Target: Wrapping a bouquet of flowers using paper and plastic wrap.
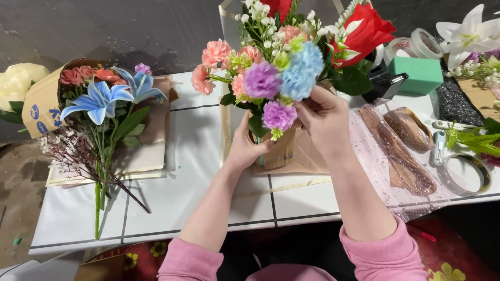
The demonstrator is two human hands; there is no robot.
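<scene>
2 bare hands worked a mixed bouquet (276,62) at the middle of a white bench (172,198), seen from a camera worn on the person's head. The left hand (249,148) was closed around the brown paper wrap (281,151) at the base of the bunch, holding it upright on the bench. The right hand (324,117) sat higher and to the right, its fingertips (304,104) pinched shut at the stems just under a blue carnation (303,70), with a purple carnation (278,115) touching the thumb side.

The bunch's long axis ran away from the person, stems near the body and blooms toward the far edge; the blue bloom lay directly above and beyond the right hand, which was plainly the nearer of the 2 to it. Pink carnations (216,54) spread to the left of the bunch, small white sprigs (260,21) rose at its top, and a red flower (367,31) stood behind on the right.

Well apart on the left of the bench lay a second paper-wrapped bundle with a blue lily (99,99), its long green stems pointing toward the near edge. To the right lay sheer pink glittered mesh (375,156), a green foam block (422,75), rolls of tape (424,44), a loose tape ring (469,174), fern fronds (476,140) and a white lily (466,36). Pink sleeves (385,255) covered both forearms near the bottom of the picture.
</scene>
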